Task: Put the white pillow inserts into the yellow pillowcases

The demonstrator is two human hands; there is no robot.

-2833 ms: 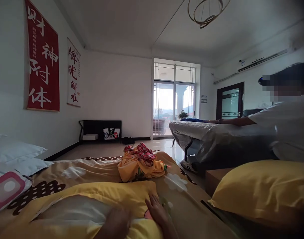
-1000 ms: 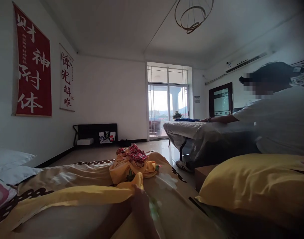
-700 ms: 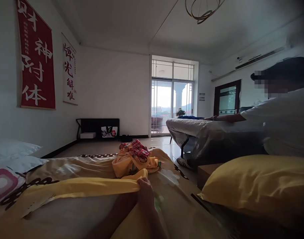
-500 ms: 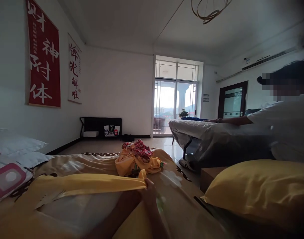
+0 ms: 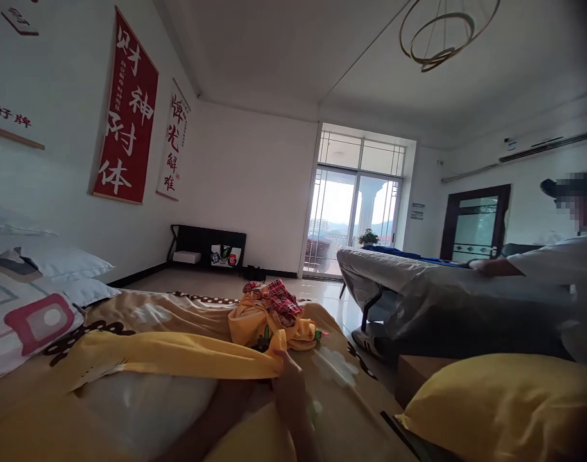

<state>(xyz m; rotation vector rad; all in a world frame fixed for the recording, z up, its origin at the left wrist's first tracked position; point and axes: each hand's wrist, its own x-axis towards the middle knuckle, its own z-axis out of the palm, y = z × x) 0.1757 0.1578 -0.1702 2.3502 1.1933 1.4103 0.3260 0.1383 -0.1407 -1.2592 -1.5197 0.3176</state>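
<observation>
Clearly enough, the person's right hand (image 5: 290, 380) is clamped on the yellow pillowcase (image 5: 182, 354), thumb and fingers closed round one corner of its opening so that a bit of cloth loops up above the grip. The rim runs from that corner off to the left as a long, raised band. From where I stand, the left forearm (image 5: 209, 414) slants in below the band, but the left hand is lost in shadow and cloth, so I can't tell whether its fingers are spread or gripping. Between the forearm and the band's far end a pale pillow (image 5: 144, 398) shows through the opening.

All this lies at the near side of a brown bedsheet (image 5: 355, 410) printed with white clouds and dotted dark shapes. Just beyond the pillowcase sits a crumpled heap of orange fabric (image 5: 247, 324) with red plaid cloth (image 5: 281, 298) on top. White pillows (image 5: 76, 263) are stacked over at the left, next to a pillow with a pink pattern (image 5: 40, 321). To the right, a plump yellow pillow (image 5: 505, 404) rests near a cardboard box (image 5: 416, 372). Past it, a co-worker's arm (image 5: 495, 266) reaches over a plastic-draped table (image 5: 394, 273), where blue cloth (image 5: 396, 252) lies.
</observation>
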